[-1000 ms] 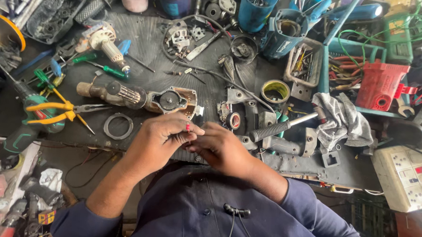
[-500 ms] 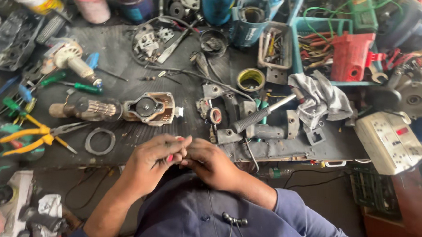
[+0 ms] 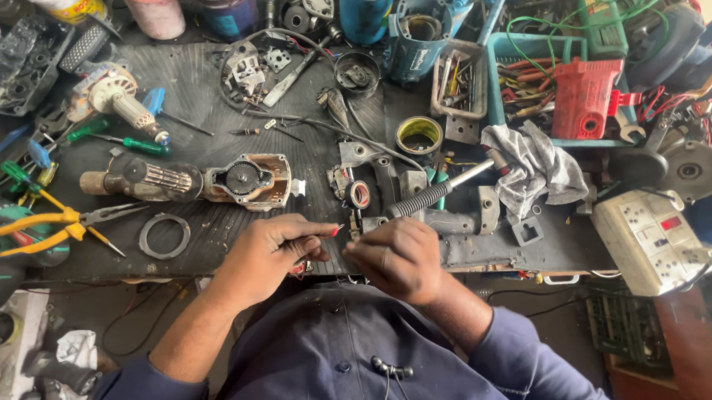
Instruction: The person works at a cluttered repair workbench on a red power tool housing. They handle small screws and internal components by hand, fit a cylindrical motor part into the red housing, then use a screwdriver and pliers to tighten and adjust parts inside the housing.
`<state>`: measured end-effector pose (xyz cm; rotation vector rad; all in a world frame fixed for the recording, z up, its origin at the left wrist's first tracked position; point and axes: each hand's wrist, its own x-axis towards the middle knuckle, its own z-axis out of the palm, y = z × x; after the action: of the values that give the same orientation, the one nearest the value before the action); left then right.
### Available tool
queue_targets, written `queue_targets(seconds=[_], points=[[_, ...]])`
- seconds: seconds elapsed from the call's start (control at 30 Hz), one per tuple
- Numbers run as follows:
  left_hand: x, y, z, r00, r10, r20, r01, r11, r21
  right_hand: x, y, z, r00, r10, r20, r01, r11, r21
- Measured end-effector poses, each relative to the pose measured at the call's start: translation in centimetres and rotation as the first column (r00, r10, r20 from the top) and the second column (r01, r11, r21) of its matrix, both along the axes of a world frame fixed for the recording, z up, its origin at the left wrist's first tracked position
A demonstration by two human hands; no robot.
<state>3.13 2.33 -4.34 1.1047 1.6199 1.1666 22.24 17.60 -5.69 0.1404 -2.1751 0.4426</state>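
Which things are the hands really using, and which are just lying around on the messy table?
In use:
left hand
right hand
thin red-tipped tool pinched in the left hand

Lying about:
yellow-handled pliers
metal ring
opened power tool body
grey rag
roll of tape
white socket box
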Motion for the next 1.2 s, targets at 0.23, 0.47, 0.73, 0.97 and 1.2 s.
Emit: queue_targets(seconds=[0.23, 0.47, 0.73, 0.97, 1.2], points=[[1.2, 0.4, 1.5, 0.987, 0.044, 0.152, -0.019, 0.987, -0.162, -1.1, 2.9, 2.2, 0.988, 0.151, -0.030, -0.120, 0.876, 0.468], [1.2, 0.9, -0.9, 0.868, 0.079, 0.491, 0.059, 0.964, -0.259, -2.0, 5.8, 3.1, 0.958, 0.279, 0.071, -0.259, 0.726, 0.638], [3.1, 0.5, -0.5, 0.907, -0.085, -0.413, 0.189, 0.957, 0.219, 1.8, 3.5, 0.3, 0.846, 0.300, 0.440, -0.304, 0.950, -0.063], [3.8, 1.8, 0.3, 0.838, -0.074, -0.541, 0.287, 0.903, 0.321, 4.5, 2.7, -1.8, 0.640, 0.653, 0.404, 0.279, 0.291, -0.915], [3.9, 3.1, -0.4, 0.895, -0.096, -0.436, 0.227, 0.939, 0.258, 4.8, 3.3, 1.0, 0.954, 0.001, 0.300, -0.058, 0.981, 0.184]])
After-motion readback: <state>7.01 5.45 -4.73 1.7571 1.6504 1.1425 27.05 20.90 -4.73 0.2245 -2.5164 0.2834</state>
